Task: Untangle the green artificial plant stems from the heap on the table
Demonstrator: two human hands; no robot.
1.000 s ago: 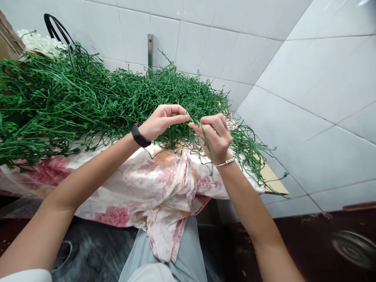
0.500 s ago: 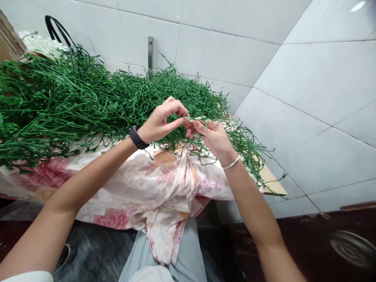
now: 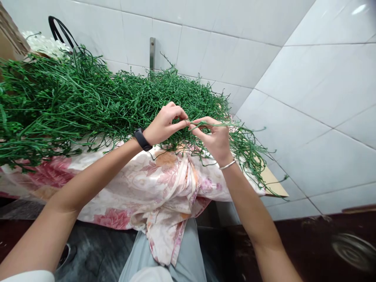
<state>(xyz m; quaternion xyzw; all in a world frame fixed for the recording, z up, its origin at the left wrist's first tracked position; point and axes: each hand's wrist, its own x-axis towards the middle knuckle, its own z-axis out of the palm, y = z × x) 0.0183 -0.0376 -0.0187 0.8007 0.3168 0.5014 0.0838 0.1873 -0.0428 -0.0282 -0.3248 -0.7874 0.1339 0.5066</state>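
Note:
A thin green artificial flower stem (image 3: 241, 125) runs sideways through both my hands and sticks out to the right. My left hand (image 3: 169, 122), with a black band at its wrist, pinches the stem's left end between thumb and forefinger. Close beside it, my right hand (image 3: 216, 137) grips the same stem between thumb and fingers. A silvery bracelet is on that wrist. Both hands are above the front part of a big heap of similar green stems (image 3: 123, 94). My fingers hide part of the held stem.
The heap lies on a floral cloth (image 3: 117, 184) that hangs down over my lap. White blossoms (image 3: 48, 46), a cardboard box (image 3: 13, 33) and a black loop (image 3: 60, 29) are at the back left. White tiled walls (image 3: 317, 86) close off the back and right.
The held stem now stretches past my right hand to the right, where a short piece stood up before. My right fingers have closed further around it, and both hands have shifted slightly.

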